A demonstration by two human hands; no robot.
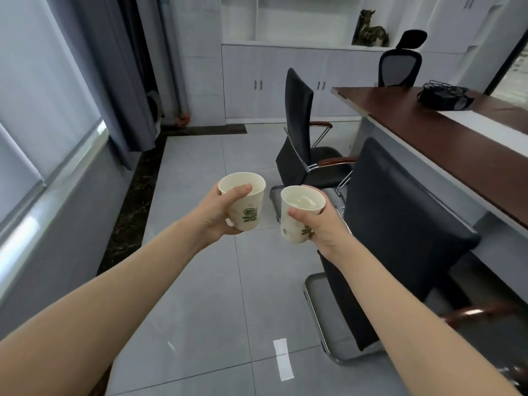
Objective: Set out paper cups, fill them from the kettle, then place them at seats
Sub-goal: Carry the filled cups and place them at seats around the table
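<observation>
I carry two white paper cups with green logos out in front of me, above the grey tiled floor. My left hand (220, 212) grips the left cup (247, 207), thumb over its rim. My right hand (320, 224) grips the right cup (297, 221) from the side, and liquid shows inside it. Both cups are upright and a little apart. No kettle is in view.
A long brown table (445, 147) runs along the right, with a black device (443, 95) on its far part. Two black chairs (400, 224) (303, 138) stand at its near side, and a mesh chair (400, 64) at its far end. White cabinets (285, 81) line the back wall; a window and curtains are on the left.
</observation>
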